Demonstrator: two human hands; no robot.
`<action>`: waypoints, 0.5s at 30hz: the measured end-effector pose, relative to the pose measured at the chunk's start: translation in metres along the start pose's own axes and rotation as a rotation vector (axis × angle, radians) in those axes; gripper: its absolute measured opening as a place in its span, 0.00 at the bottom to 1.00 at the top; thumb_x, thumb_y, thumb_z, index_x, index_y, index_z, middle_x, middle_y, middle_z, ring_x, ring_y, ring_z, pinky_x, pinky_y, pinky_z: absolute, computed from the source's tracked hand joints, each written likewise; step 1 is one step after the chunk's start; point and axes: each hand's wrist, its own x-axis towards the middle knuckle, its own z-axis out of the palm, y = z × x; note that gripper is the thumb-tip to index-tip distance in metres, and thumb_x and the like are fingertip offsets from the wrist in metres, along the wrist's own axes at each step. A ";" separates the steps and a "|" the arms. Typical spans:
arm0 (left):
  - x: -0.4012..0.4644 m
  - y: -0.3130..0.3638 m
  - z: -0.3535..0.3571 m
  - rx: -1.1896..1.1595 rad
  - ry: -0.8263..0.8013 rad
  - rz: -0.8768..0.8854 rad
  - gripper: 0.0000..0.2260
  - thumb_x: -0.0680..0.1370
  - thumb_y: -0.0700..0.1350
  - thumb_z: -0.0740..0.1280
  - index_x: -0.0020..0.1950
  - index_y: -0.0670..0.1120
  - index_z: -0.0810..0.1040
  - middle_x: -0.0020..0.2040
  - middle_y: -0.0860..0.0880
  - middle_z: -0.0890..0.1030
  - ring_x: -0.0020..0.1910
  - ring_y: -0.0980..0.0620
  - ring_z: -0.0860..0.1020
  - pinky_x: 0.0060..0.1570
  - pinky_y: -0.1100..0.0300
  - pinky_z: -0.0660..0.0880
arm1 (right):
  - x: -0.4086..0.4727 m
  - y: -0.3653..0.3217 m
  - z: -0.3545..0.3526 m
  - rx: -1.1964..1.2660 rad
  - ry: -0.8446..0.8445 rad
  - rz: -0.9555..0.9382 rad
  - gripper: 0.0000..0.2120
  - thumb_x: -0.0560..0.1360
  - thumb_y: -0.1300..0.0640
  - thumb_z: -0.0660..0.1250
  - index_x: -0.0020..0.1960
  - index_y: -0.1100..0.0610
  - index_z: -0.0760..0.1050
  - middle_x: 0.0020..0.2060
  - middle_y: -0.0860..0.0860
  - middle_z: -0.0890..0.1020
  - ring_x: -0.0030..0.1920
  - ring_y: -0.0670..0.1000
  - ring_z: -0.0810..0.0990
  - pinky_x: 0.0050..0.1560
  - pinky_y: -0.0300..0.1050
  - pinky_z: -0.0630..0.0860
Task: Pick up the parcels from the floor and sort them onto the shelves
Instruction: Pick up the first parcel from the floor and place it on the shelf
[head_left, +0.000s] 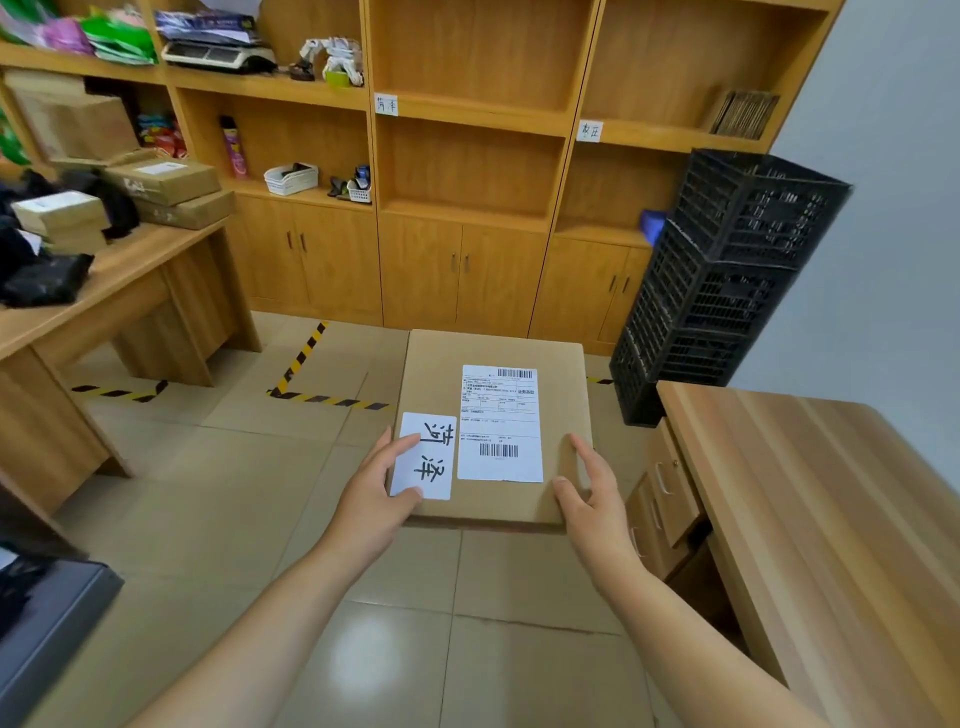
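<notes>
Flat brown cardboard parcel (493, 431), held level above the beige tiled floor (260, 493), in front of the tall wooden shelf unit (470, 208); printed white shipping label (500, 423) with barcodes on its top face; beside that, toward the left edge, a smaller white card (423, 456) with two handwritten black characters.

Left hand (374, 493) grips the near-left corner of the parcel; thumb lies on the white card, remaining fingers (397, 449) curl along the left edge; closed on the box. Right hand (592, 493) grips the near-right corner; thumb on top, fingers wrapped around the right side; also closed on the box. Both bare forearms reach in from the bottom of the frame.

Shelf unit: middle compartments bare, with small white handwritten tags (386, 104) stuck to the shelf edges; left compartments hold a white basket, a pink spray can, bags and oddments; cupboard doors below.

Yellow-and-black hazard tape (322, 400) marks the floor just beyond the parcel. Stacked black plastic crates (727, 270) stand right of the shelves. Left wooden table (130, 275) carries several brown cardboard boxes (166, 187) and black plastic bags; a second wooden table (810, 493) with drawers sits at right, near the right hand.
</notes>
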 end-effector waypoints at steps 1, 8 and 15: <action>0.017 -0.001 0.002 -0.004 -0.004 -0.004 0.25 0.73 0.30 0.63 0.66 0.51 0.71 0.75 0.54 0.58 0.67 0.62 0.61 0.45 0.80 0.67 | 0.017 0.001 0.003 -0.001 0.002 -0.001 0.25 0.77 0.57 0.62 0.66 0.34 0.61 0.70 0.44 0.64 0.67 0.53 0.69 0.67 0.57 0.70; 0.147 0.003 0.016 0.007 0.028 -0.022 0.26 0.72 0.32 0.66 0.65 0.53 0.71 0.76 0.55 0.56 0.71 0.55 0.62 0.58 0.59 0.73 | 0.159 0.001 0.022 0.061 -0.037 -0.009 0.26 0.77 0.59 0.62 0.69 0.39 0.62 0.70 0.45 0.65 0.69 0.50 0.67 0.69 0.56 0.67; 0.287 0.027 0.023 0.006 0.033 0.022 0.29 0.69 0.32 0.71 0.67 0.50 0.70 0.66 0.65 0.60 0.63 0.59 0.64 0.44 0.70 0.75 | 0.315 -0.028 0.036 0.054 -0.099 -0.060 0.25 0.77 0.59 0.61 0.72 0.45 0.61 0.72 0.46 0.63 0.72 0.46 0.61 0.73 0.51 0.60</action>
